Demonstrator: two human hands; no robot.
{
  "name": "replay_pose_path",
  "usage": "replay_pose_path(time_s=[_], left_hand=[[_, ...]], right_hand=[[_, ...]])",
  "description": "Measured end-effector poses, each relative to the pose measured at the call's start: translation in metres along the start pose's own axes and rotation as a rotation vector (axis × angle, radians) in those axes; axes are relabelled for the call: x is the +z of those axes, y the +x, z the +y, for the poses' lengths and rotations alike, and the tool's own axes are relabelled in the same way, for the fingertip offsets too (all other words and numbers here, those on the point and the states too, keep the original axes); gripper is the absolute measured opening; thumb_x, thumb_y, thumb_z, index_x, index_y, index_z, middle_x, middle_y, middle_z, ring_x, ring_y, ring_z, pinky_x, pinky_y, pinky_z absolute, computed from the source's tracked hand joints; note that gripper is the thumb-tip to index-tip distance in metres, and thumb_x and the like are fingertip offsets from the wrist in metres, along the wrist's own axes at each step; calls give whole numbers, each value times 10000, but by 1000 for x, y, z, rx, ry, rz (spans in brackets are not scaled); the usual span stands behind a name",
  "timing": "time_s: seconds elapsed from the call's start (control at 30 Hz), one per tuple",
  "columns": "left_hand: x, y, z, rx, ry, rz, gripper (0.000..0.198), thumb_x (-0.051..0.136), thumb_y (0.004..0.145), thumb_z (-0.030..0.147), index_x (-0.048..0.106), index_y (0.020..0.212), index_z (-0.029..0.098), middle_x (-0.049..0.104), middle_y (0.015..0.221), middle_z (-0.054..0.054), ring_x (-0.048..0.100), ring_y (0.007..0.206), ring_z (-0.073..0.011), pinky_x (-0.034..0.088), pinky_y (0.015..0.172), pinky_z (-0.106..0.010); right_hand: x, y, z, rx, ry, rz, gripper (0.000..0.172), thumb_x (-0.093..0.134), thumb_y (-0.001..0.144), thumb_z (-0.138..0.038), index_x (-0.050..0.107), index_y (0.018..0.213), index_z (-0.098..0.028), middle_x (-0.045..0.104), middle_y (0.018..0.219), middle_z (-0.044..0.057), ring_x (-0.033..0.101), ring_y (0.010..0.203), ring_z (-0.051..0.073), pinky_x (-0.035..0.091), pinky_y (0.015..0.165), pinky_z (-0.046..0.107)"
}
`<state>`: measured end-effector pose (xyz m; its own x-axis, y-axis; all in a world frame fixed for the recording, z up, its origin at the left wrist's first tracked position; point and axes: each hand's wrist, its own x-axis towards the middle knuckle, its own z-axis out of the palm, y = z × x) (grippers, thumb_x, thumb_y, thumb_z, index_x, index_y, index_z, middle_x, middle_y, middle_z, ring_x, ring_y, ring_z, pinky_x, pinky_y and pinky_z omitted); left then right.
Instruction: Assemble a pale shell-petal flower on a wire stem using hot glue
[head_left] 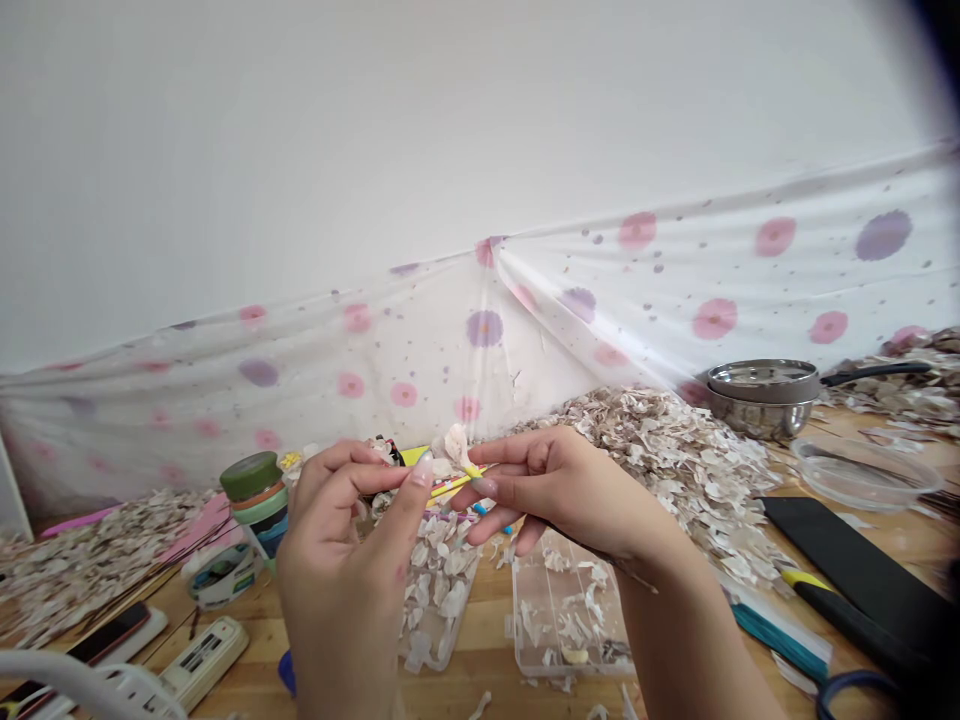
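My left hand (349, 540) pinches one end of a thin yellow strip (448, 488) between thumb and forefinger. Thumb and forefinger of my right hand (551, 485) are closed on the strip's other end, at the base of a pale, petal-like piece (456, 443) that points up. A thin dark stem (600, 553) runs back from my right fingers under the wrist; whether it joins the pale piece is hidden. Below the hands are two clear plastic trays, the left tray (461, 640) and the right tray (525, 668), with dry whitish flakes in them.
Heaped dry flakes (660, 440) cover the back right. Metal bowls (761, 410), a clear dish (862, 490), a black slab (847, 550) and a yellow-black tool (844, 615) lie right. Left are stacked jars (255, 495), a tape roll (221, 577), a phone (109, 635) and a power strip (202, 660).
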<state>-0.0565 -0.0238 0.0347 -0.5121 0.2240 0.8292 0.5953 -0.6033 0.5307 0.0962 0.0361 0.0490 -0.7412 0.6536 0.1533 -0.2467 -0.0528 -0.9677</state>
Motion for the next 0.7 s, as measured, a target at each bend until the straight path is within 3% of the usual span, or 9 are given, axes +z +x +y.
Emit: replay_pose_path(time_s=[0.33, 0.7], left_hand=[[-1, 0, -6, 36, 116, -2, 145, 772, 699, 293, 659, 640, 224, 580, 868, -11, 515, 864, -190, 346, 774, -338], [-3, 0, 4, 34, 332, -65, 138, 724, 734, 388, 689, 696, 259, 588, 902, -24, 494, 990, -245, 341, 804, -368]], right_hand=[[-1, 1, 4, -11, 22, -39, 241, 669, 843, -162, 763, 1052, -235, 777, 876, 46, 739, 669, 112, 508, 448, 102], [-4, 3, 7, -28, 10, -69, 277, 694, 829, -186, 745, 1098, -231, 774, 878, 50, 735, 660, 108, 506, 452, 105]])
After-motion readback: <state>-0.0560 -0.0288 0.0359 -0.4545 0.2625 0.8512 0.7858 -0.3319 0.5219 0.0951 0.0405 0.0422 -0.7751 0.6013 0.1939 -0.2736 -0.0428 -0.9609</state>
